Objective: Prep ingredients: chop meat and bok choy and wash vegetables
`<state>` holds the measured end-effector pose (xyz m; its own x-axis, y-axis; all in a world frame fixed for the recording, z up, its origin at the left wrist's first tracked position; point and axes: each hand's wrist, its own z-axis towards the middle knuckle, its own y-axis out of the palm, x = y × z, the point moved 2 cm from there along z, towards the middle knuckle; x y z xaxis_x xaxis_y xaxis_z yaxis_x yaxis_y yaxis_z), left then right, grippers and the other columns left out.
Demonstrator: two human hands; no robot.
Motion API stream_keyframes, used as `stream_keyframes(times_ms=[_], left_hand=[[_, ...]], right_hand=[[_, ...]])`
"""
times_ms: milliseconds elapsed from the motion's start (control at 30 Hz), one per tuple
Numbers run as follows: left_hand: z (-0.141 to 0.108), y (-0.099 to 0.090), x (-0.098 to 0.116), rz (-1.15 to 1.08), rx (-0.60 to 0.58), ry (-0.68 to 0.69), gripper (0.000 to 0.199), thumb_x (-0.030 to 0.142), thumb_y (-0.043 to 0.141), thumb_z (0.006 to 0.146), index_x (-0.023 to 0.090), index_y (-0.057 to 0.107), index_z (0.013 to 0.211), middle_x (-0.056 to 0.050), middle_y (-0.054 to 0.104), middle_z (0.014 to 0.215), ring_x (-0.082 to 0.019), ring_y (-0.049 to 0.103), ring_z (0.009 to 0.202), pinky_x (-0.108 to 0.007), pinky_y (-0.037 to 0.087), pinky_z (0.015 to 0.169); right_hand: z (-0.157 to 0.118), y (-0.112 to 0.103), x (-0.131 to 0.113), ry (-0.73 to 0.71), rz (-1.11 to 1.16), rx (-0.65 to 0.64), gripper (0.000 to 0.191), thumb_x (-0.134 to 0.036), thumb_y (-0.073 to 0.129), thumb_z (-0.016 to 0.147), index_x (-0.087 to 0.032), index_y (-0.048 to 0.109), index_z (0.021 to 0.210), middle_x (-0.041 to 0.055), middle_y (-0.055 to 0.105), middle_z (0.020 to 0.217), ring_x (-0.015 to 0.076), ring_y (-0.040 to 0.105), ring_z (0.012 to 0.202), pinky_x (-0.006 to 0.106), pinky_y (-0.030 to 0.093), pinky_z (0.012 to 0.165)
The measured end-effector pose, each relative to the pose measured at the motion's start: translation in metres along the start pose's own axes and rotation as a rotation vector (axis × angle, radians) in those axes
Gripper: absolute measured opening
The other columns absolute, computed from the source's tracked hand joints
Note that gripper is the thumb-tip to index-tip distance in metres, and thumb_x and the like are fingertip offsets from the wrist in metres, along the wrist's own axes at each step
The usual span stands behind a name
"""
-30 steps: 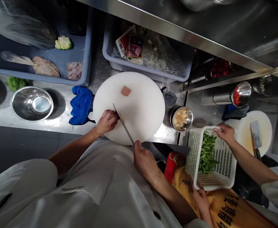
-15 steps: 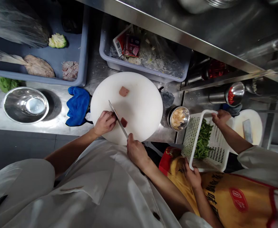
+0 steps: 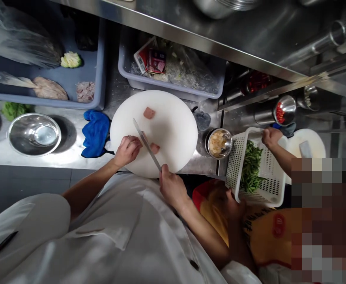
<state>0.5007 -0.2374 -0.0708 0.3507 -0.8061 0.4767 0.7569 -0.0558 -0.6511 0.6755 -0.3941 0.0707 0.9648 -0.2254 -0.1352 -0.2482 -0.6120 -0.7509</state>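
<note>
A knife [image 3: 146,143] slants across the round white cutting board [image 3: 178,122], its handle gripped in my right hand [image 3: 173,186]. My left hand [image 3: 128,150] is closed at the left side of the blade, its bent fingers on a pink block of meat that mostly hides beneath them; a sliver of it shows against the steel. Right of the blade lies a small piece of pink meat [image 3: 155,148]. Another flat piece of the meat [image 3: 149,113] rests farther up the board.
A blue cloth [image 3: 95,132] and a steel bowl [image 3: 33,134] sit to the left. Behind are two grey-blue tubs [image 3: 173,87]. At right, a small bowl of pale slices [image 3: 218,144] stands near a white basket of green peppers [image 3: 251,165], held by a co-worker.
My left hand has shifted slightly back from the blade, and a bit of meat now shows there. The view has moved a little. The co-worker leans in closer with the basket.
</note>
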Motion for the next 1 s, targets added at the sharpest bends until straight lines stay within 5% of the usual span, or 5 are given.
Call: stream_keyframes(times_ms=[1000], left_hand=[[-0.007, 0.01, -0.003, -0.035, -0.122, -0.09, 0.017, 0.014, 0.061, 0.087, 0.022, 0.071, 0.099, -0.015, 0.066, 0.108, -0.031, 0.059, 0.105, -0.054, 0.055, 0.091]], right_hand=[[0.01, 0.004, -0.013, -0.049, 0.084, -0.14, 0.046, -0.003, 0.039, 0.102, -0.004, 0.036, 0.148, 0.0206, 0.077, 0.107, 0.0289, 0.077, 0.104, 0.032, 0.049, 0.079]])
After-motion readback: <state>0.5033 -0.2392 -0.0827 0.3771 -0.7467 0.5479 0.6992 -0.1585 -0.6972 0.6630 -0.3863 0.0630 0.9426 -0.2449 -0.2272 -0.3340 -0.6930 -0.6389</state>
